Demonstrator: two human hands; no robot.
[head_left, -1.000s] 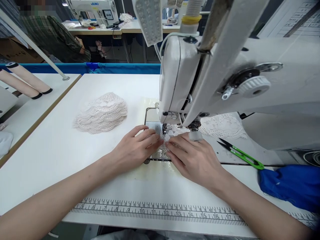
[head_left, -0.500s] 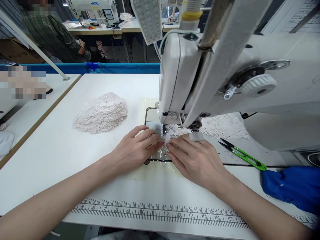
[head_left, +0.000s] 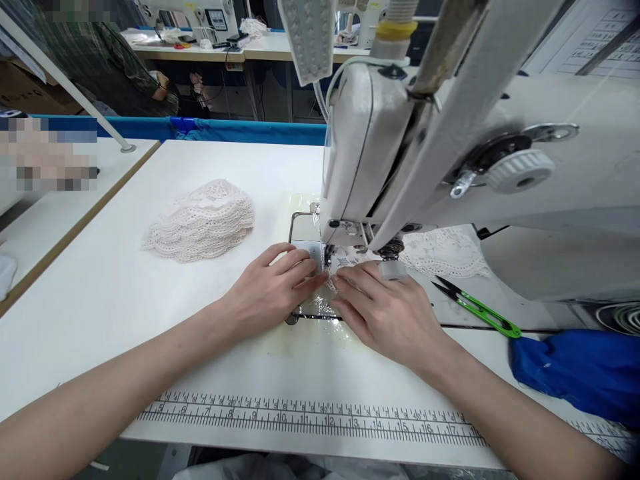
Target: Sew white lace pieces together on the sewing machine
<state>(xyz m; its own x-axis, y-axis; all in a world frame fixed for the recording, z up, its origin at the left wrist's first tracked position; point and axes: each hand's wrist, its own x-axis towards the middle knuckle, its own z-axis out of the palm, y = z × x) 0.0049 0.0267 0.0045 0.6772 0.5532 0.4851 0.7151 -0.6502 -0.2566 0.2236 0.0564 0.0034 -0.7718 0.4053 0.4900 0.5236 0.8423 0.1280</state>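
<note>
We had both bare hands at the needle area of a white sewing machine (head_left: 350,147), on either side of a small strip of pale lace (head_left: 345,256). That lace lay under the machine head, at the presser foot, partly hidden by our fingers. Our left hand (head_left: 280,287) rested palm down with its fingers bent and slightly spread over the metal needle plate (head_left: 306,251), the tips reaching the lace's near left edge. Our right hand (head_left: 387,310) lay over the lace from the other side, fingers curved and close together, its tips just beside those of the left. We could not tell whether either hand pinched the lace or only pressed it flat, since the fingertips hid the contact.

Well to the left, a stack of scalloped lace pieces (head_left: 203,221) sat on the white table (head_left: 240,380). More lace (head_left: 445,252) lay beyond our right hand, under the machine's arm; we could not tell whether it joined the strip. Green-handled thread snips (head_left: 480,308) lay right of that hand, their handle end near a bunched blue cloth (head_left: 575,370). A printed ruler scale (head_left: 310,419) ran along the table's near edge. Across the blue divider (head_left: 250,131) we saw another person's plaid sleeve (head_left: 115,60).
</note>
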